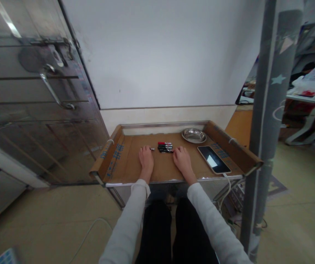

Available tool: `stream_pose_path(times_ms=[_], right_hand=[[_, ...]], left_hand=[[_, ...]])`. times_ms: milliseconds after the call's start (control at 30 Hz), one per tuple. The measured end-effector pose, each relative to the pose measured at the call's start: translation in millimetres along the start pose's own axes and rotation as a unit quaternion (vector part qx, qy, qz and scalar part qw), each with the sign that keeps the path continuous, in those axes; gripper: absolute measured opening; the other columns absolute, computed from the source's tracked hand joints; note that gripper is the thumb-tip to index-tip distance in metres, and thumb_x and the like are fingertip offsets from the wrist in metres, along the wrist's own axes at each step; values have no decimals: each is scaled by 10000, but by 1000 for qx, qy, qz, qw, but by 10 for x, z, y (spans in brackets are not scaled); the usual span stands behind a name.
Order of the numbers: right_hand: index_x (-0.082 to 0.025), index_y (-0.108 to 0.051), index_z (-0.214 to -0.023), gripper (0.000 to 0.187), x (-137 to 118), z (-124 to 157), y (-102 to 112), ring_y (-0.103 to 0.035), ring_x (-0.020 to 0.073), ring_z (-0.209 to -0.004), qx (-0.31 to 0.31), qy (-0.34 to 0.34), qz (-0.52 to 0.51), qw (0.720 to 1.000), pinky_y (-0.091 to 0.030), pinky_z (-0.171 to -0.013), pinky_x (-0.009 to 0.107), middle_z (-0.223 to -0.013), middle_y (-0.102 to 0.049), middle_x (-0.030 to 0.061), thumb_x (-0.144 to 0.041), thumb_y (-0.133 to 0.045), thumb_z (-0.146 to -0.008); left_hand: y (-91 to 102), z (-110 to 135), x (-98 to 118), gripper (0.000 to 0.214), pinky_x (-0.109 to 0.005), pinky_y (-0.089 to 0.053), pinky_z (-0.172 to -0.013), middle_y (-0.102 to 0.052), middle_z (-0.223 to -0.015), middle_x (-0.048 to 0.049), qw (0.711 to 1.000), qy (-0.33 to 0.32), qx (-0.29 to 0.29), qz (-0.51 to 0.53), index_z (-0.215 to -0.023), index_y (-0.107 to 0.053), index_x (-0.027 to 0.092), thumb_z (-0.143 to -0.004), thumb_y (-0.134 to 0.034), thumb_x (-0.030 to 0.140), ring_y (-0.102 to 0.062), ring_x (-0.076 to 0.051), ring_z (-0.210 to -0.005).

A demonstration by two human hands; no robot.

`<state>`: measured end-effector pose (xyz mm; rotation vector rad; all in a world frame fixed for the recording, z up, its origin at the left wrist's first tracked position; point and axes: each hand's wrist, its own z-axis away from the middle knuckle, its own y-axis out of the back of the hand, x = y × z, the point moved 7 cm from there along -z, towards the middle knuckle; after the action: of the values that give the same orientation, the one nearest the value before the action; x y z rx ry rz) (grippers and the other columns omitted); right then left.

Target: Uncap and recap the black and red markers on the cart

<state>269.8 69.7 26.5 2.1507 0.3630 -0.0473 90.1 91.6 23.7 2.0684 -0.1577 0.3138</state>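
Several marker pens (165, 146), one red and the others black, lie side by side in a small stack on the brown cardboard. To their left, my left hand (146, 160) is closed, with the short grey end of a marker pen (152, 149) poking out past its fingertips. My right hand (183, 160) has curled fingers at the right end of the lowest black marker pen, which they seem to pinch. Its fingertips are partly hidden by the hand.
A round metal dish (194, 135) stands at the back right of the cardboard-lined tabletop (130, 161). In front of it lies a phone (214, 160) with a white cable (228, 183). Raised cardboard sides, a grey post (270, 110) and a metal door (36, 91) flank the table.
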Motion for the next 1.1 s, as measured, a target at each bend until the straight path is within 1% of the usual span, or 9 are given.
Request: stream_pose_path(times_ms=[67,133,200,267,467,633,800,1000,1100], right_hand=[[-164,-610,-938,178,3,10,-14,-487,233,-904,-5,-8,17,1000,-371,-792,325,-939,-572,107,-180,-451,-859],[-162,-603,-940,162,-1,12,-33,-482,234,-906,-10,-9,23,1000,-364,-785,322,-940,-568,107,-202,-468,-859],[-160,-597,-928,154,-9,10,-51,-482,232,-906,-16,-3,24,1000,-358,-782,319,-934,-566,104,-215,-469,-864],[-160,-594,-912,151,-14,6,-65,-485,230,-909,-23,1,22,1000,-353,-782,316,-932,-567,102,-222,-462,-871],[-174,-586,-974,163,-25,2,-77,-488,230,-925,-32,7,13,999,-341,-785,314,-954,-568,93,-242,-479,-870],[-183,-604,-926,156,-14,-6,-144,-495,226,-923,-53,15,3,998,-339,-785,309,-954,-570,90,-272,-484,-880],[-190,-598,-926,167,-44,-17,-185,-500,224,-920,-65,48,-13,997,-334,-777,310,-959,-596,80,-285,-464,-899],[-174,-593,-920,168,-47,-14,-111,-516,229,-896,-50,30,-16,998,-334,-769,317,-921,-624,86,-254,-446,-906],[-172,-593,-916,175,-67,-15,-111,-529,219,-884,-50,44,-39,997,-343,-768,314,-914,-636,87,-246,-435,-911]], left_hand=[[-7,-4,47,226,-367,-410,-851,-606,-1022,-117,1000,-23,-2,14,-1019,-574,131,-885,-394,103,-521,-243,-977],[-5,13,176,204,-352,-406,-882,-595,-1021,-100,994,-96,-13,54,-1017,-565,141,-885,-412,120,-518,-222,-981],[-13,60,323,170,-334,-401,-903,-588,-1002,-71,978,-184,-39,96,-987,-567,170,-886,-433,145,-519,-196,-971],[-32,100,399,133,-333,-399,-911,-582,-985,-55,964,-230,-64,120,-954,-570,190,-884,-457,177,-518,-187,-961],[-84,105,391,89,-346,-403,-906,-577,-959,-47,957,-235,-93,141,-906,-580,193,-871,-504,222,-514,-191,-946],[-104,104,403,80,-328,-413,-893,-588,-938,-41,953,-237,-112,153,-889,-586,187,-864,-524,232,-529,-184,-929],[-98,118,422,82,-323,-417,-883,-595,-931,-42,951,-248,-108,152,-882,-575,185,-872,-517,243,-533,-184,-924],[-114,96,393,91,-347,-411,-896,-602,-931,-46,956,-231,-102,147,-878,-551,184,-890,-480,240,-538,-186,-925],[-102,102,414,83,-344,-421,-881,-611,-926,-45,950,-240,-106,167,-880,-550,183,-888,-482,231,-543,-186,-919]])
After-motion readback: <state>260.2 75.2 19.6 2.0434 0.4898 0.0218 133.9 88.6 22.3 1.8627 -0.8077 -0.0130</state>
